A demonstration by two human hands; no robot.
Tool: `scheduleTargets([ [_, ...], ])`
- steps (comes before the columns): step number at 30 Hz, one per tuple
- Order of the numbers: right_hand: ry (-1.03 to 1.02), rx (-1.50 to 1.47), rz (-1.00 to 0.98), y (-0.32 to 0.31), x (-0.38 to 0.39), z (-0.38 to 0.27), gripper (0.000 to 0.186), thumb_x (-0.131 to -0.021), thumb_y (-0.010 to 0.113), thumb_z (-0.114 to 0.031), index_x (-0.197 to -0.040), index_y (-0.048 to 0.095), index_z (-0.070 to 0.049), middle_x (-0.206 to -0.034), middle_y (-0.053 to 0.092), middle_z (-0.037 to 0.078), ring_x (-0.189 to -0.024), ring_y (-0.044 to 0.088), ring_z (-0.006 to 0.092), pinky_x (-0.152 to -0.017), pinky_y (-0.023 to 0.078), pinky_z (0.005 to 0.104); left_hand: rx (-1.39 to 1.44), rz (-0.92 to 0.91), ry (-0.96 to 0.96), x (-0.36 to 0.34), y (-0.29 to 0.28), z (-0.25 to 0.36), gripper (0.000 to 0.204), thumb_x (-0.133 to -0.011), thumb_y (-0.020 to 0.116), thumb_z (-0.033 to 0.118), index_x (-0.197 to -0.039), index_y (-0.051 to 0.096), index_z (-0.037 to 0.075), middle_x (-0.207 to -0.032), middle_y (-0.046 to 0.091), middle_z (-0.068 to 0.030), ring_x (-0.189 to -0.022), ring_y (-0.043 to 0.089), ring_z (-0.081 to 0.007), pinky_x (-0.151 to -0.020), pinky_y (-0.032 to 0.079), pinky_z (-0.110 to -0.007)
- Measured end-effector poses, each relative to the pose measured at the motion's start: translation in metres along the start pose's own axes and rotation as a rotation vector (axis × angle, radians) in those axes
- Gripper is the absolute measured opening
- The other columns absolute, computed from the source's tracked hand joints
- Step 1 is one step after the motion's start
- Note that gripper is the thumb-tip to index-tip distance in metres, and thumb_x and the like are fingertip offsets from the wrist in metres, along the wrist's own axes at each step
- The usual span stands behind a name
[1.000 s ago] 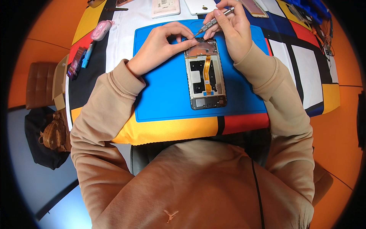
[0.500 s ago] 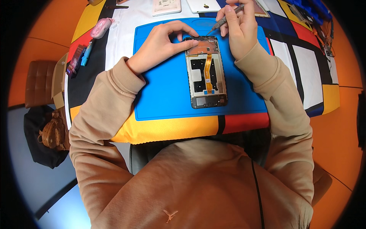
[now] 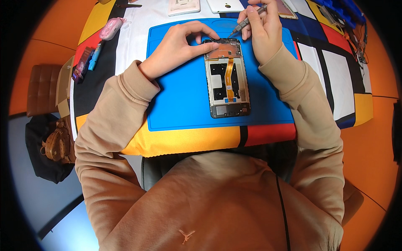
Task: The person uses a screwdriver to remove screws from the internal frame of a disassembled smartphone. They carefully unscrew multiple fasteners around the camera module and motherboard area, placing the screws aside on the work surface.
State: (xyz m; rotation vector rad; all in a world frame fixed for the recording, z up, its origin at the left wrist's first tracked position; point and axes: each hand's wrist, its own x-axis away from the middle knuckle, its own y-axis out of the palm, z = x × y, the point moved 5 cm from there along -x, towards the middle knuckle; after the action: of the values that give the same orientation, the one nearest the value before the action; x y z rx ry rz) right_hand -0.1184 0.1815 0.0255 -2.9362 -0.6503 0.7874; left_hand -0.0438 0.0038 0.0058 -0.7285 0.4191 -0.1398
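An opened smartphone (image 3: pixel 217 81) with its back cover off lies lengthwise on a blue work mat (image 3: pixel 180 108). A coppery upper section, an orange ribbon cable (image 3: pixel 229 79) and black inner parts show inside it. My left hand (image 3: pixel 180 46) steadies the phone at its top left corner, thumb and forefinger curved onto it. In my right hand (image 3: pixel 264 33) is a slim grey screwdriver (image 3: pixel 245 23), gripped between thumb and fingers. It slants down to the left, its tip at the phone's top edge. Whether the tip touches a screw is too small to tell.
Beyond the mat lie a pale boxy device (image 3: pixel 184 7), a white phone-like panel (image 3: pixel 224 6) and another panel (image 3: pixel 288 9). A pink case (image 3: pixel 111 29), a blue marker (image 3: pixel 95 56) and a dark box (image 3: pixel 83 65) sit left. Blue bins (image 3: pixel 341 10) stand far right.
Hardly anything differs. The whole view has shifted very slightly; both hands keep their holds on the phone and the screwdriver, whose tip stays at the phone's top edge.
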Motion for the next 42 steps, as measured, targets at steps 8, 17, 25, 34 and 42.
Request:
scheduleTargets([
  [8,0.06,-0.057,0.021,-0.002,-0.003,0.014,0.012,-0.108,0.044,-0.014,-0.117,0.042,-0.006,-0.079,0.058,0.007,-0.056,0.05,0.0084,-0.049,0.042,0.0212,0.004,-0.013,-0.019,0.0,0.0,-0.001,0.022,-0.091,0.078,0.022,-0.107,0.077,0.007,-0.093,0.065,0.0011,-0.078,0.049,-0.0071,-0.073,0.044,-0.021],
  [17,0.249,-0.485,-0.088,0.0,-0.008,0.044,0.02,-0.105,0.053,-0.013,-0.119,0.041,-0.006,-0.085,0.063,0.015,-0.057,0.062,0.0204,-0.05,0.053,0.0299,0.004,-0.026,-0.038,0.0,-0.001,-0.001,0.022,-0.091,0.078,0.022,-0.106,0.076,0.006,-0.095,0.065,0.0006,-0.078,0.05,-0.0074,-0.074,0.045,-0.021],
  [25,0.231,-0.515,-0.138,0.006,-0.007,0.04,0.024,-0.105,0.056,-0.017,-0.119,0.041,-0.006,-0.087,0.064,0.016,-0.061,0.066,0.0228,-0.054,0.057,0.0314,0.034,-0.033,0.01,-0.001,-0.001,0.0,0.017,-0.091,0.077,0.021,-0.098,0.077,0.004,-0.106,0.07,-0.0021,-0.083,0.054,-0.0087,-0.078,0.047,-0.023],
  [34,0.211,-0.472,-0.133,0.005,-0.007,0.036,0.023,-0.105,0.056,-0.018,-0.119,0.041,-0.005,-0.087,0.064,0.016,-0.06,0.065,0.0217,-0.054,0.056,0.03,0.026,-0.03,0.017,0.0,-0.001,0.001,0.019,-0.091,0.077,0.022,-0.1,0.077,0.005,-0.105,0.07,-0.0018,-0.083,0.054,-0.0085,-0.078,0.047,-0.023],
  [42,0.229,-0.451,-0.118,0.005,-0.006,0.034,0.021,-0.105,0.055,-0.016,-0.118,0.042,-0.005,-0.087,0.064,0.016,-0.06,0.065,0.0213,-0.054,0.056,0.03,0.02,-0.032,0.016,0.0,-0.001,0.0,0.019,-0.091,0.077,0.022,-0.1,0.077,0.005,-0.104,0.07,-0.0018,-0.083,0.054,-0.0084,-0.078,0.047,-0.023],
])
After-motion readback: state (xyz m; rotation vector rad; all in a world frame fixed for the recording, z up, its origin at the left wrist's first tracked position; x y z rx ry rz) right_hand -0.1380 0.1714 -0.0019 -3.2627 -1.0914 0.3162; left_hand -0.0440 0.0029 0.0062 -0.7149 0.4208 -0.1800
